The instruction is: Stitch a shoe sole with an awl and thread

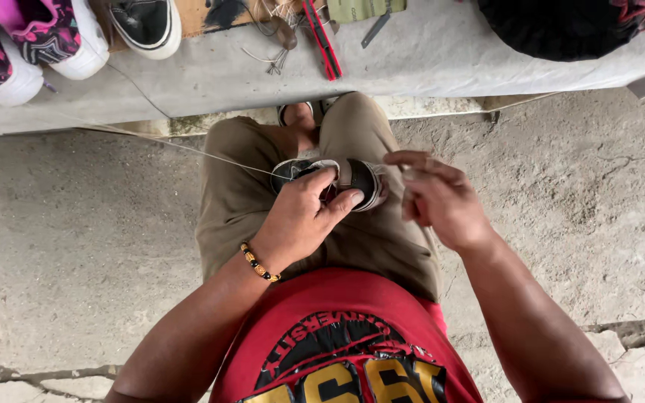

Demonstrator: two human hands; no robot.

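Observation:
A small black shoe with a white sole [357, 181] rests on my lap, between my knees in olive trousers. My left hand [304, 216] grips it from above, thumb pressed against its side. A thin pale thread [188, 147] runs taut from the shoe away to the left. My right hand [438, 198] is just right of the shoe, fingers pinched together; whether they hold the thread or a needle is too small to tell. A beaded bracelet [258, 263] circles my left wrist.
A low grey ledge [442, 52] runs across the top, carrying pink patterned shoes [31, 37], a black and white shoe [147, 22], a red-handled tool [324, 41], loose metal bits [276, 63] and a black bag [561, 26]. Cracked concrete floor [76, 246] lies either side.

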